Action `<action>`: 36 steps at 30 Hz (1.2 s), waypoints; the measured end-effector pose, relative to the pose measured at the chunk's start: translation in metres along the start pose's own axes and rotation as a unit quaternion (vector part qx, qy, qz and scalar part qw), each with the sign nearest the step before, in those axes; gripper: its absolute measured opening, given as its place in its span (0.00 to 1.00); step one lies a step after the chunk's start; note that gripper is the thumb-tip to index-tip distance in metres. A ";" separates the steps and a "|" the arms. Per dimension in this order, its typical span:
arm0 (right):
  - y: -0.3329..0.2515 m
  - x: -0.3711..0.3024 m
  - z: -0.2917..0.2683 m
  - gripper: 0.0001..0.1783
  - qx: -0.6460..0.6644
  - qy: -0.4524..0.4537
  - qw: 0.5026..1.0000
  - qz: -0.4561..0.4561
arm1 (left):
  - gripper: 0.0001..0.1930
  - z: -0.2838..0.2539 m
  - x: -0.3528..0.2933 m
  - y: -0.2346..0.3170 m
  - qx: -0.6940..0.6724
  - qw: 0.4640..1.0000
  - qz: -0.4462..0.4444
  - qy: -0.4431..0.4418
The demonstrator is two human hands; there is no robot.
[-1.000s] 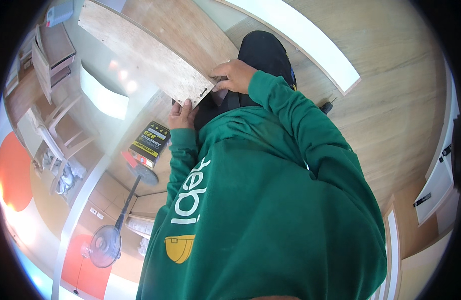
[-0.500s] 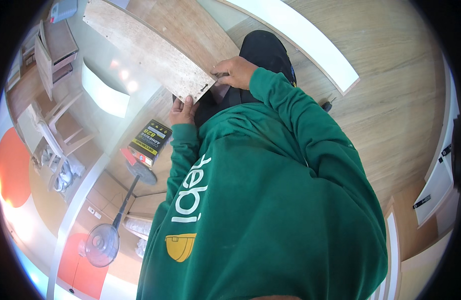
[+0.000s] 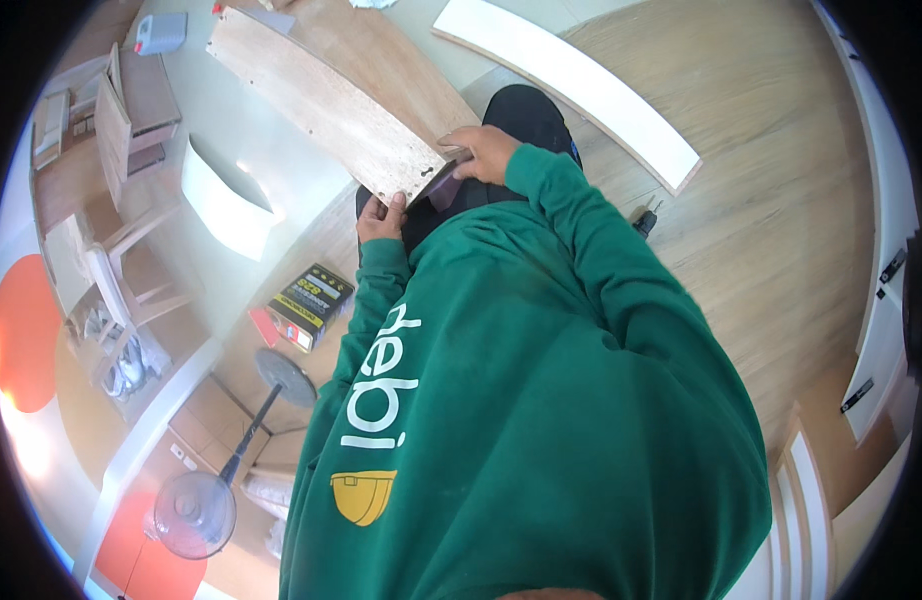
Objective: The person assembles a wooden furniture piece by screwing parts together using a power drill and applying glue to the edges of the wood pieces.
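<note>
Fingers: the left hand (image 3: 382, 226) grasps the near left corner of the long wooden board (image 3: 326, 98), thumb against its face; the right hand (image 3: 491, 153) has bent fingers at the near right corner, and whether they clench it, I cannot tell.
Board: near end between both hands, above the lap; it extends away and to the left. Small dark holes and a slot-like mark show at the near end.
Brown panel (image 3: 391, 50): wider, running along the board's right side; whether joined, cannot tell.
Clothing: green sweatshirt (image 3: 561, 400) with a yellow helmet print; black trousers (image 3: 526, 112).
Drill (image 3: 643, 223): dark, on the wood-look floor (image 3: 781, 190), right of the person.
Tin (image 3: 312, 306): black and yellow, on the left, near the left sleeve.
White strip (image 3: 581, 92): curved in view, brown-edged, flat on the floor beyond the right knee.
Fan (image 3: 195, 512): round base and long pole, further left.
White panel (image 3: 226, 203): bowed, left of the board.
Jug (image 3: 162, 34): grey, red-capped, far left.
</note>
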State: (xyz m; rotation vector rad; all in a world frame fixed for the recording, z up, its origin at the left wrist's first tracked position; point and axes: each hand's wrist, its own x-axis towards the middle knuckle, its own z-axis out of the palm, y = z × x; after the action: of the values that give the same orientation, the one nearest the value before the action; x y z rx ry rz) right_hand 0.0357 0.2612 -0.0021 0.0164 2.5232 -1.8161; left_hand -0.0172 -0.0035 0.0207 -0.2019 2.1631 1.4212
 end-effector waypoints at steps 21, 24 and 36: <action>-0.051 -0.027 0.084 0.16 -0.019 0.348 0.919 0.186 | 0.37 0.001 0.005 0.006 0.026 0.998 -0.050 0.008; -0.049 -0.024 0.085 0.16 0.030 0.332 0.920 0.206 | 0.43 0.001 0.007 0.010 0.034 0.998 -0.053 -0.001; -0.054 -0.036 0.087 0.21 -0.001 0.305 0.922 0.241 | 0.50 0.001 0.005 0.010 0.027 0.998 -0.061 -0.001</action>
State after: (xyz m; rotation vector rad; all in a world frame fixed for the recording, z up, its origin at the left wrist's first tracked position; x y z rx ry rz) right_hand 0.0720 0.1622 0.0224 1.2622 2.5114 -1.7762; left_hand -0.0252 0.0029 0.0253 -0.3069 2.1468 1.2938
